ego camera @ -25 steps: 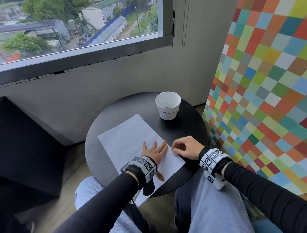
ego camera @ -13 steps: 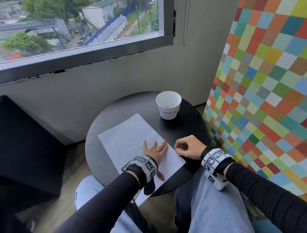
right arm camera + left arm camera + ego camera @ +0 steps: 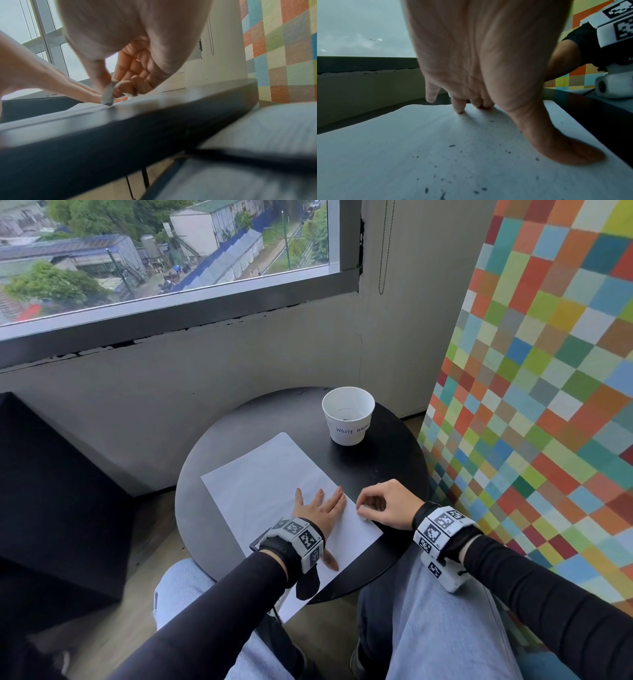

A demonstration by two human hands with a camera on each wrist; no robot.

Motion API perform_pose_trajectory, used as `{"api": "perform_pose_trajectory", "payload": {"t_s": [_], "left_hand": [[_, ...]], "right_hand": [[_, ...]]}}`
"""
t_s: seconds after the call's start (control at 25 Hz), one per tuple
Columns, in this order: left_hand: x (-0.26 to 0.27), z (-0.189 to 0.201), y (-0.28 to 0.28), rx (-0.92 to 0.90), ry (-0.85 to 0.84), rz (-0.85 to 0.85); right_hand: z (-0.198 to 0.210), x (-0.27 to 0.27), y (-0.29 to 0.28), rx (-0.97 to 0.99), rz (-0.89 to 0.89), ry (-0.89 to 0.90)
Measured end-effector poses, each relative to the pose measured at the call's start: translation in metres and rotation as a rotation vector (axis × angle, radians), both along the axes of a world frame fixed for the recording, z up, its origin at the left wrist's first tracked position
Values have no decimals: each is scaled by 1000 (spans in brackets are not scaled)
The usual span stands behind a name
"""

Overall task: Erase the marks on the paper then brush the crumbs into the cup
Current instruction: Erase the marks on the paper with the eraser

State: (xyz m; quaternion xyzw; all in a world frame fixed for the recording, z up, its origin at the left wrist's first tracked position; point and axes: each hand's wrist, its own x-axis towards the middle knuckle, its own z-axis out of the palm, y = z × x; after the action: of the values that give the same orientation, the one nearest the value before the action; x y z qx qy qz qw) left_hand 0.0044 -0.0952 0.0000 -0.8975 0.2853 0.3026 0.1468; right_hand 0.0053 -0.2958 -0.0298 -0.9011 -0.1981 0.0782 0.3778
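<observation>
Already the left hand [image 3: 320, 508] lies flat, fingers spread, on the paper [image 3: 260, 484] while the right hand [image 3: 383, 503] pinches the eraser [image 3: 108, 93] at its right edge, where a hard rub could buckle the sheet and scatter crumbs [image 3: 452, 145] far from the cup [image 3: 347, 416].

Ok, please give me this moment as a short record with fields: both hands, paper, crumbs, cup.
left hand: flat on the paper, fingers straight, holding it down
right hand: pinches a small eraser at the paper's right edge
crumbs: dark specks scattered on the paper near the left hand
cup: upright on the table, beyond the paper, apart from it
</observation>
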Motion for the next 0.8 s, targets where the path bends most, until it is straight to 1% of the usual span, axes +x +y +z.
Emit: {"api": "perform_pose_trajectory", "payload": {"t_s": [0.16,0.28,0.44,0.56,0.72,0.8], "left_hand": [[0,-1,0,0,4,8],[0,0,0,-1,1,1],[0,-2,0,2,1,6],[1,-2,1,-3,-3,-2],[0,-3,0,6,-4,3],[1,-3,0,3,-3,1]], "right_hand": [[1,-1,0,-22,27,15],[1,0,1,17,-8,-8],[1,-1,1,-25,18,2],[2,0,1,41,-19,-12],[0,-1,2,-21,28,16],[0,-1,3,16,6,-1]]}}
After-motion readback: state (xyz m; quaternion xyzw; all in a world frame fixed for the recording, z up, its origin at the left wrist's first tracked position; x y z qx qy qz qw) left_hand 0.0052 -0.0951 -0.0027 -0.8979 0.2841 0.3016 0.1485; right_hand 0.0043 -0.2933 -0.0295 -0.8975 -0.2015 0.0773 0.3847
